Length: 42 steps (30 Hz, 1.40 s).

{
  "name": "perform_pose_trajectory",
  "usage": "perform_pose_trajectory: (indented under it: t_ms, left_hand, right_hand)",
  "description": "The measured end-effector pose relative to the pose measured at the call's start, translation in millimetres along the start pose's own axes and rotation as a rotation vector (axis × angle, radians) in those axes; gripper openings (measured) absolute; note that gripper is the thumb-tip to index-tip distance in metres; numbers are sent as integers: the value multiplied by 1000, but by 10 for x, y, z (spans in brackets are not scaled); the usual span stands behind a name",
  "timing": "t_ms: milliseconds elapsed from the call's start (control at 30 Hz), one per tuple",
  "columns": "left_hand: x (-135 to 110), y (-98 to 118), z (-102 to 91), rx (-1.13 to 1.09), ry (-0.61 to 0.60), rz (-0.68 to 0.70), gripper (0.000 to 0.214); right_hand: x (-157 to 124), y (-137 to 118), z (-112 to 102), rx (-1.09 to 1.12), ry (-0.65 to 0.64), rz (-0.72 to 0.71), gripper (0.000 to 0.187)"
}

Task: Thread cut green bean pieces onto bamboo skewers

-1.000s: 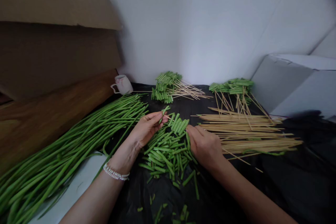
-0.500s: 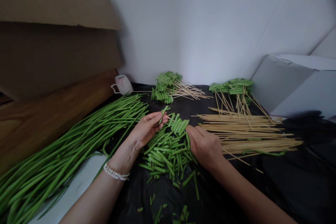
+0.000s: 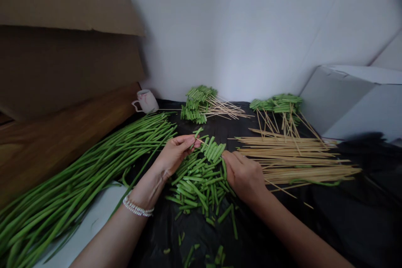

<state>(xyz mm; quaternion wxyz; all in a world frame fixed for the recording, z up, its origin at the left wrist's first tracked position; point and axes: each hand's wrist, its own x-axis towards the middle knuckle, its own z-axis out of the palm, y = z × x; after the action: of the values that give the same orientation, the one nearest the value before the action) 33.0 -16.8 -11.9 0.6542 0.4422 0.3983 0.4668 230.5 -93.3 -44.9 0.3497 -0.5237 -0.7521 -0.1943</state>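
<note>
Between my hands a thin wooden skewer (image 3: 201,140) carries a row of cut green bean pieces (image 3: 215,150) side by side. My right hand (image 3: 246,174) is closed on the skewer at the right end of that row; its fingers hide most of that end. At the skewer's left tip, my left hand (image 3: 179,150) pinches one short bean piece (image 3: 197,132) between thumb and fingers. Just below both hands, a loose heap of cut bean pieces (image 3: 194,188) lies on the black sheet (image 3: 157,234).
Long uncut beans (image 3: 94,167) spread at left, partly over a white board (image 3: 91,222). Loose skewers (image 3: 298,150) lie at right. Filled skewers (image 3: 201,100) lie at the back, with another pile (image 3: 279,102) further right. A mug (image 3: 147,101), cardboard box (image 3: 69,50) and white box (image 3: 354,96) border the sheet.
The view has shifted very slightly. Both hands keep nearly the same place, with my left fingers still at the skewer's tip on the bean piece.
</note>
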Motion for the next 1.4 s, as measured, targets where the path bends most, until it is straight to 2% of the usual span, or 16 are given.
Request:
perform_pose_trajectory:
  t_ms: [167, 367, 767, 1133, 1400]
  left_hand:
    - [-7, -26, 10, 32, -34, 23, 28]
    - [1, -22, 13, -26, 14, 18, 26]
    - [-28, -52, 24, 69, -55, 10, 20]
    - [-26, -66, 32, 102, -65, 1, 24]
    - [-57, -100, 102, 136, -30, 0, 26]
  right_hand:
    - [-4, 5, 7, 37, -6, 14, 24]
    - [-1, 2, -1, 42, -15, 8, 24]
    - [-17, -22, 1, 51, -43, 20, 25]
    - [-36, -21, 17, 78, -39, 31, 25]
    - [-3, -21, -2, 62, -46, 20, 25]
